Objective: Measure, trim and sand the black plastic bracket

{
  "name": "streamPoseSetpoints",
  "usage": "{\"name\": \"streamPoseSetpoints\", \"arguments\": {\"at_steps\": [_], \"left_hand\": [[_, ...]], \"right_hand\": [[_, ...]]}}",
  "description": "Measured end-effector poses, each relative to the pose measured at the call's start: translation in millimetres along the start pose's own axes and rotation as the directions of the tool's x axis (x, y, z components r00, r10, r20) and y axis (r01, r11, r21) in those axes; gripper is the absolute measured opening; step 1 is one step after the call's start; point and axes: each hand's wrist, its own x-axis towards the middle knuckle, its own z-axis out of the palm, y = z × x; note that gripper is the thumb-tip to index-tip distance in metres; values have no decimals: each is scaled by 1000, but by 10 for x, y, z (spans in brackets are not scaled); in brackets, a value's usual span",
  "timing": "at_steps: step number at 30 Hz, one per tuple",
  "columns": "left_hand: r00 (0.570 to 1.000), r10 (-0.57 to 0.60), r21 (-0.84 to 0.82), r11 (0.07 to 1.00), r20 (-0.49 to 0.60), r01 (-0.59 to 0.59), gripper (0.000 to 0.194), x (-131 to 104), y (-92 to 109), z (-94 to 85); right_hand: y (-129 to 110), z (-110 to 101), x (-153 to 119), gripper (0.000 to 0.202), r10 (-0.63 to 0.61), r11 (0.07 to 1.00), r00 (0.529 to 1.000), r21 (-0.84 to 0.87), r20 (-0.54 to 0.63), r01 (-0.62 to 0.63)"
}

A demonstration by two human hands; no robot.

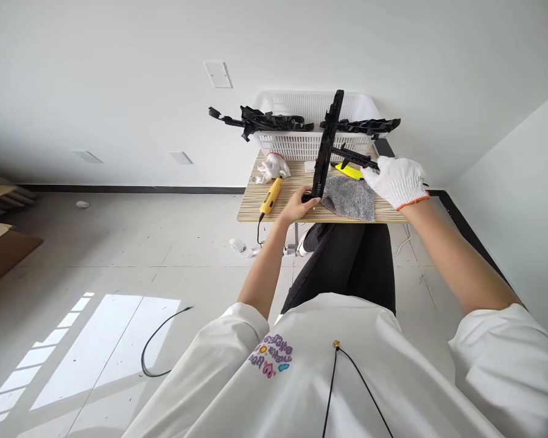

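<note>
one long black part [327, 144]: its lower end is pinched in the left grip [298, 205], its length is extended toward the white basket [292, 146]. one caliper-like black piece [355, 158]: its near end is clasped by the gloved right grip [396, 181].

White wall [119, 79] with a square cover plate [218, 75] above two rectangular plates [87, 157], dark baseboard [141, 190], pale tiled floor [119, 243], brown cardboard [13, 258] at the left edge, small white object [82, 204] near the baseboard, curved black cable [142, 359] partly across a sunlight patch [105, 340]
</note>
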Motion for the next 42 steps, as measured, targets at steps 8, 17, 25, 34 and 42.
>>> {"name": "streamPoseSetpoints", "arguments": {"at_steps": [8,17,25,34,42], "left_hand": [[1000,4,7,1000,-5,-4,40,-4,-31,-16],[1000,-9,194,981,-8,11,40,-124,19,-36],[979,-185,267,951,84,157,42,-277,99,-73],[1000,-22,474,880,11,14,44,-387,22,19],[989,109,668,744,-97,-16,40,-499,-82,169]], "right_hand": [[-165,162,145,60,-31,1000,998,4,58,31],[-48,915,208,56,55,956,996,293,-75,-30],[-25,1572,914,38,-209,822,914,444,-347,356],[111,1595,975,22,-465,613,788,496,-402,615],[138,1576,1034,14,-446,603,863,633,-237,485]]}}
